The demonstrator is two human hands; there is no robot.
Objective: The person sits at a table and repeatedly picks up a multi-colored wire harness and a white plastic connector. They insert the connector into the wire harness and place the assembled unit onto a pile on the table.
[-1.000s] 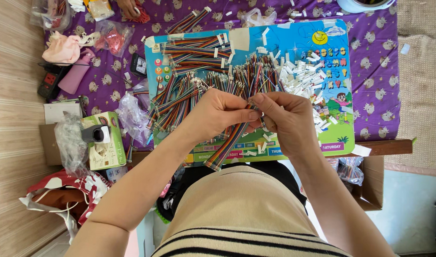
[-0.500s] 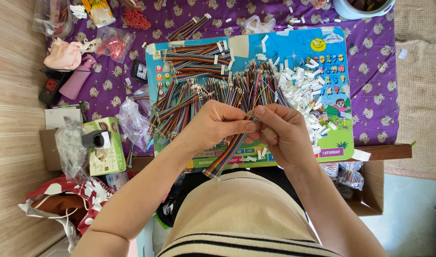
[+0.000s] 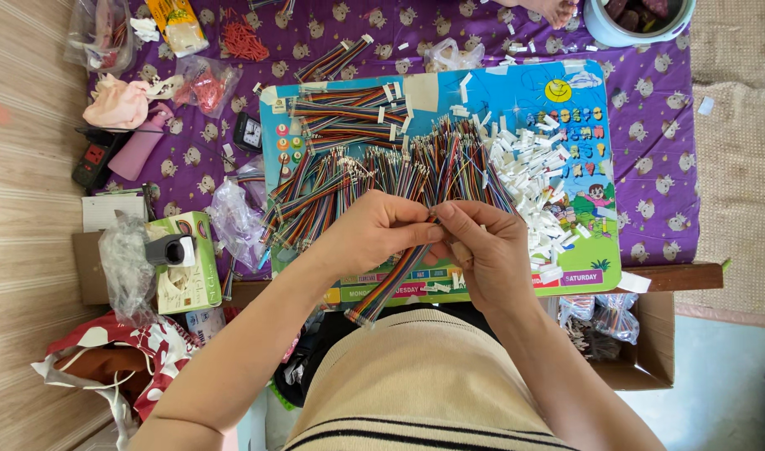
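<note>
Purple patterned cloth covered the desk under a colourful illustrated children's board, my landmark. At the board's near edge, I saw my left hand and right hand meeting, both grips pinched shut on a rainbow-coloured flat ribbon cable. Small white connector pieces lay heaped on the board.

A flat rainbow ribbon cable runs diagonally, its upper end pinched between both hands. Its lower end hangs past the colourful board's near edge, toward the lap.
</note>
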